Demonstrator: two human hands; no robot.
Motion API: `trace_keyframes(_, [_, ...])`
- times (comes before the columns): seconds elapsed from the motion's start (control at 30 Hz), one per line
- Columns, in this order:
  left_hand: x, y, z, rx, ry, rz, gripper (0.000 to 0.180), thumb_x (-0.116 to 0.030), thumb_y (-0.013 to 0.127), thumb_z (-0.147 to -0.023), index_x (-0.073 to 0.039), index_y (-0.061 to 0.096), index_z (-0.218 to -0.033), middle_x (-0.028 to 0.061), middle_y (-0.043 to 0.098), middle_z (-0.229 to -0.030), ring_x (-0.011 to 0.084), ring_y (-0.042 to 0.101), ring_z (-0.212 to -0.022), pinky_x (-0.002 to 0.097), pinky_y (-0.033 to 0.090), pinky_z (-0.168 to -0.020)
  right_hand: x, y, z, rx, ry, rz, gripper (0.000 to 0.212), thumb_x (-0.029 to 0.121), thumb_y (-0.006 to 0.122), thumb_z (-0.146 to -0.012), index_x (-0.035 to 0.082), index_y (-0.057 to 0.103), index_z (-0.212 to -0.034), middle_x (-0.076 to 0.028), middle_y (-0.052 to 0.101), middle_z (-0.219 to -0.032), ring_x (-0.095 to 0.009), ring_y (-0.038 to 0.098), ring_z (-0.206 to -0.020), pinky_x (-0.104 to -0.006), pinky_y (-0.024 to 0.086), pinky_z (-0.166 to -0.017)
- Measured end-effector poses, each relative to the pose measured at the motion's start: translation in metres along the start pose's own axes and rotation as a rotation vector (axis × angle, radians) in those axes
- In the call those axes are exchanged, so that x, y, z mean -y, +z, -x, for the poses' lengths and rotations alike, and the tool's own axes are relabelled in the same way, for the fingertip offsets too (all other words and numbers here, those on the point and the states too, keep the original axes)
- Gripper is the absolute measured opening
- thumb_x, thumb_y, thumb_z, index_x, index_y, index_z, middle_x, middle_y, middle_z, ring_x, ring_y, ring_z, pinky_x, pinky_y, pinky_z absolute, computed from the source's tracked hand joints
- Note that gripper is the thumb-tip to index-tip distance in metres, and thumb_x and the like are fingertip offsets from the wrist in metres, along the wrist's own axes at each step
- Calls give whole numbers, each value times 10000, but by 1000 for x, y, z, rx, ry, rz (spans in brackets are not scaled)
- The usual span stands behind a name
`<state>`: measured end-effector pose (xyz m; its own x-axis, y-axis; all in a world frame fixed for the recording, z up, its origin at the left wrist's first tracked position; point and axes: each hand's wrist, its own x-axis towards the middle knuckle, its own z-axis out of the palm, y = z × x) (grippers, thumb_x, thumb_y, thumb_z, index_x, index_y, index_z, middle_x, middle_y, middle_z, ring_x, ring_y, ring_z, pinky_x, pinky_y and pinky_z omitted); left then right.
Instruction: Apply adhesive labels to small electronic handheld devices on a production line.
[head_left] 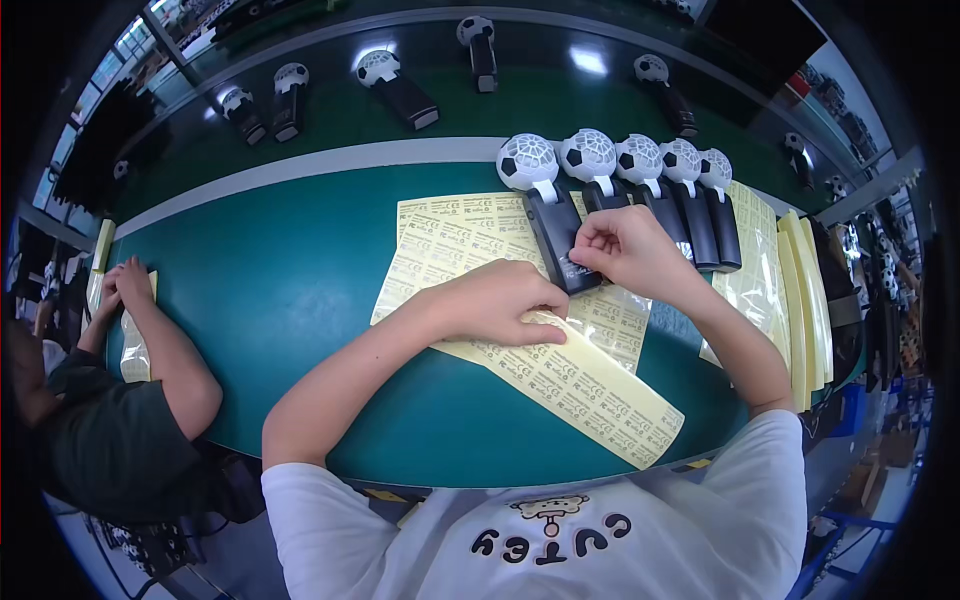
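My left hand is closed on the edge of a pale yellow label sheet, thumb on top; the strip slants toward the bench's near edge. My right hand pinches its thumb and fingers together at the lower handle of a black device with a football-patterned ball head. Whatever those fingertips hold, if anything, is too small to make out. This device lies tilted on more label sheets, its handle's lower end just beyond my left hand. Several matching devices lie in a row to its right.
More label sheets are stacked at the right edge of the green bench. Behind a pale strip, several similar devices lie spaced along a dark green surface. At far left, a co-worker's hands are over another sheet.
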<state>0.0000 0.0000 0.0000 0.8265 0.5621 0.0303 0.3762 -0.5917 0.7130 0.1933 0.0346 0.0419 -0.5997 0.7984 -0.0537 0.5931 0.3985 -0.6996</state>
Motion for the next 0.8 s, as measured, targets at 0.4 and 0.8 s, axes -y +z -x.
trace_keyframes(0.4, [-1,2,-3,-13,28,-35,290,-320,623,-774,-38,633,-840,147,612,-691,308,595,-652,372,448,-599,8,-11,9,-125,-87,312,510,219,713,-720,28,445,-1110,-147,572,-606,-321,601,-593,-382,432,-516])
trace_keyframes(0.8, [-1,2,1,-31,20,-20,281,-318,618,-779,-43,626,-837,130,602,-672,294,579,-622,365,427,-566,-38,-80,-19,-528,-80,361,255,206,623,-793,-5,593,-934,-119,602,-701,-213,586,-645,-308,451,-612])
